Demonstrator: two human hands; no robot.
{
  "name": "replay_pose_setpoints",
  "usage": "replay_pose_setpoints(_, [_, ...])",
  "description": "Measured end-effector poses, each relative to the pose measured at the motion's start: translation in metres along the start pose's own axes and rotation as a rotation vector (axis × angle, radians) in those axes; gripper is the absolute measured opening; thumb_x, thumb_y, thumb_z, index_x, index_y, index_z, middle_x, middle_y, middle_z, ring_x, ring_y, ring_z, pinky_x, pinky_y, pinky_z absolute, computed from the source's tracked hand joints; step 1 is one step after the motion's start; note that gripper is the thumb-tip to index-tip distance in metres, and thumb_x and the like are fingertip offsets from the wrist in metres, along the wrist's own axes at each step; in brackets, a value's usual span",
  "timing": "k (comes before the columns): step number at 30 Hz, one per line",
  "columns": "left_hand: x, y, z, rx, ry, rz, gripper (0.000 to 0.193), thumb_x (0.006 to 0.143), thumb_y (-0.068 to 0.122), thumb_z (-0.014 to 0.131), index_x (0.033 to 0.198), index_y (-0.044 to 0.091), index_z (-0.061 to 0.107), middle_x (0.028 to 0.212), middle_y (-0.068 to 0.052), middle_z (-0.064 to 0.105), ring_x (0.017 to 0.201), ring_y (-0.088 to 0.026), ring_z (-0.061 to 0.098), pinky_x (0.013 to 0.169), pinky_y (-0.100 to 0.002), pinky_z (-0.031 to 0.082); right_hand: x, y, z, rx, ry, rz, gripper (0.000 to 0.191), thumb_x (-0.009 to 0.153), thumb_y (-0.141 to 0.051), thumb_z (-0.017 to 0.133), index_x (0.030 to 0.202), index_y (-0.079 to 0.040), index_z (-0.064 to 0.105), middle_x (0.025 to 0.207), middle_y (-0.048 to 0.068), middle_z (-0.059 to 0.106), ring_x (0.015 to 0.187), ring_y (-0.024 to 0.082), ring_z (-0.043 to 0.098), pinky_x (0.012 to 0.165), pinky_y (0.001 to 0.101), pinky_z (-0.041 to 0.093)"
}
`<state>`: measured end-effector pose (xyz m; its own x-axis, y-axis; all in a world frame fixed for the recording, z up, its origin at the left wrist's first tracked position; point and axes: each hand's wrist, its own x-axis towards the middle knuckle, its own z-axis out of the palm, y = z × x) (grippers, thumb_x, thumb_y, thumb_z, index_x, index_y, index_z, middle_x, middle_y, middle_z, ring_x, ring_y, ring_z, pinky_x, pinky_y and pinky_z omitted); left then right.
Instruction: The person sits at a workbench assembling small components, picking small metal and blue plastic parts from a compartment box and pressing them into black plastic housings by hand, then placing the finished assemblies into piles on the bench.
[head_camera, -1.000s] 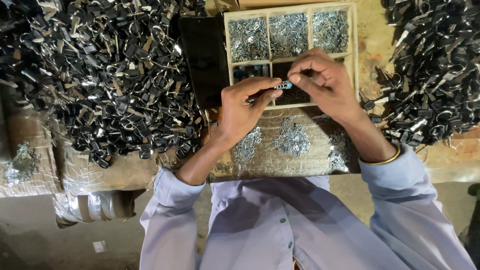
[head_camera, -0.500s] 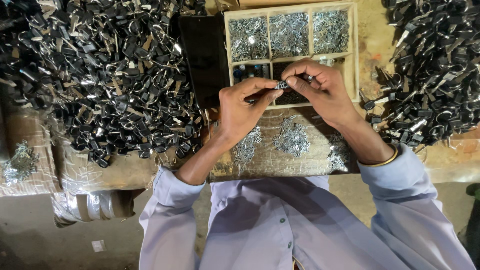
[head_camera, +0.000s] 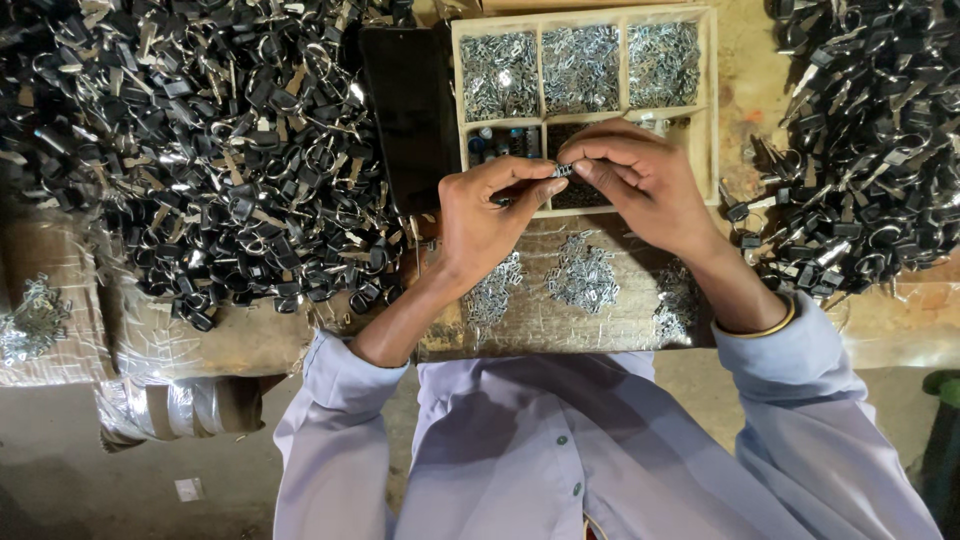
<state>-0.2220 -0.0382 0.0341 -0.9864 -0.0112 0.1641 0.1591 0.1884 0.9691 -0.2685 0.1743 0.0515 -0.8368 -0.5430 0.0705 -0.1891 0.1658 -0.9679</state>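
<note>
Your left hand (head_camera: 485, 215) and right hand (head_camera: 640, 180) pinch one small metal piece (head_camera: 562, 171) together, right over the wooden tray (head_camera: 712, 100), with black key piles (head_camera: 200, 150) on both sides.

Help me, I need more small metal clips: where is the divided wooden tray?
Head view, top centre: the wooden tray sits beyond both hands, between the black mat and the right-hand pile of black parts.

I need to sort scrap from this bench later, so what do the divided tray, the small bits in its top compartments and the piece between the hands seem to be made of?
The divided tray looks like pale unfinished wood: matte, with thick plain walls. The small bits look like bright metal, silvery and glinting. The piece pinched between the left hand and right hand shows a similar metallic shine, though it is too small to be sure.
</note>
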Motion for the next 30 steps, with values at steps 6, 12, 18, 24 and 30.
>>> replay_pose_setpoints(6, [0.001, -0.005, 0.001, -0.004, 0.0, 0.004, 0.018, 0.089, 0.006, 0.083, 0.105, 0.002, 0.076, 0.104, -0.011, 0.08, 0.094, -0.016, 0.08, 0.082, -0.027, 0.067, 0.002, 0.007, -0.008, -0.685, 0.186, -0.112, 0.016, 0.102, -0.003, 0.077, 0.118, -0.005, 0.079, 0.103, 0.008, 0.063, 0.098, 0.024, 0.06, 0.077, 0.0349, 0.049])
replay_pose_setpoints(12, [0.001, -0.003, -0.001, -0.022, -0.02, -0.004, 0.016, 0.09, 0.005, 0.082, 0.105, 0.002, 0.076, 0.104, -0.01, 0.08, 0.094, -0.015, 0.08, 0.081, -0.026, 0.067, 0.003, 0.013, -0.007, -1.014, 0.087, -0.09, 0.012, 0.095, -0.02, 0.082, 0.103, -0.012, 0.079, 0.101, 0.005, 0.062, 0.104, 0.028, 0.053, 0.09, 0.0406, 0.037])
replay_pose_setpoints(18, [0.002, 0.0, -0.002, -0.021, -0.019, -0.016, 0.017, 0.09, 0.004, 0.082, 0.106, 0.002, 0.076, 0.104, -0.01, 0.08, 0.094, -0.015, 0.079, 0.081, -0.026, 0.066, 0.006, 0.01, -0.006, -0.984, 0.076, -0.213, 0.021, 0.089, -0.022, 0.081, 0.106, -0.011, 0.078, 0.106, 0.005, 0.061, 0.107, 0.03, 0.052, 0.093, 0.0435, 0.037])
replay_pose_setpoints(24, [0.001, 0.0, -0.002, -0.006, -0.015, -0.019, 0.017, 0.09, 0.005, 0.083, 0.105, 0.002, 0.076, 0.104, -0.01, 0.08, 0.095, -0.016, 0.08, 0.084, -0.027, 0.066, 0.009, 0.007, -0.013, -0.779, 0.106, -0.148, 0.01, 0.098, -0.014, 0.083, 0.104, -0.01, 0.076, 0.101, 0.001, 0.063, 0.101, 0.027, 0.052, 0.093, 0.0419, 0.039])
replay_pose_setpoints(30, [0.003, 0.001, -0.003, -0.008, -0.036, -0.011, 0.017, 0.09, 0.006, 0.083, 0.105, 0.003, 0.076, 0.106, -0.01, 0.079, 0.097, -0.017, 0.079, 0.086, -0.028, 0.066, 0.01, -0.001, -0.01, -0.052, 0.084, -0.117, 0.01, 0.108, -0.001, 0.071, 0.116, -0.004, 0.069, 0.114, 0.001, 0.063, 0.095, 0.011, 0.056, 0.086, 0.028, 0.045])
